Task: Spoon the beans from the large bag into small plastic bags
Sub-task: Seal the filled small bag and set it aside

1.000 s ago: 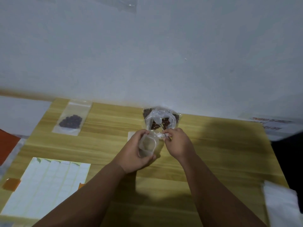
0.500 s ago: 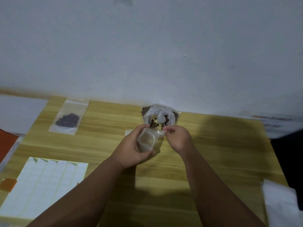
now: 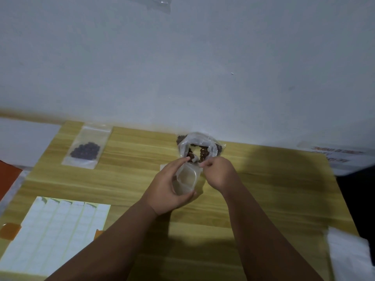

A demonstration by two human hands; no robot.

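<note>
Where the fingertips meet, at the near lip of the large bag (image 3: 199,141), the right hand (image 3: 220,174) has thumb and forefinger pinched narrow on what looks like a pale spoon (image 3: 194,157). Its bowl lies among the beans (image 3: 204,154), and its handle is mostly hidden by the fingers. The left hand (image 3: 166,187) is curled round a small plastic bag (image 3: 186,177), forefinger stretched along the far rim, holding the mouth open and tilted toward the large bag. Whether the two bags touch, I cannot tell.

The large bag stands at the far edge of the wooden table (image 3: 274,189), hard against the white wall (image 3: 182,67). On the left, the nearest thing is a filled small bag (image 3: 87,148) lying flat by the far edge, well apart from the hands. A sheet of white labels (image 3: 54,234) lies at the near left, beside the left forearm, with an orange tab (image 3: 9,231) at its outer side. On the right, a white sheet (image 3: 349,258) sits at the near corner, well apart, and a printed paper (image 3: 334,157) lies past the far right corner.

The held bag is clear, with pale wood showing through it. The large bag is crumpled clear plastic, rolled open at the top. It holds reddish-brown beans, with darker ones pressed against its sides.
</note>
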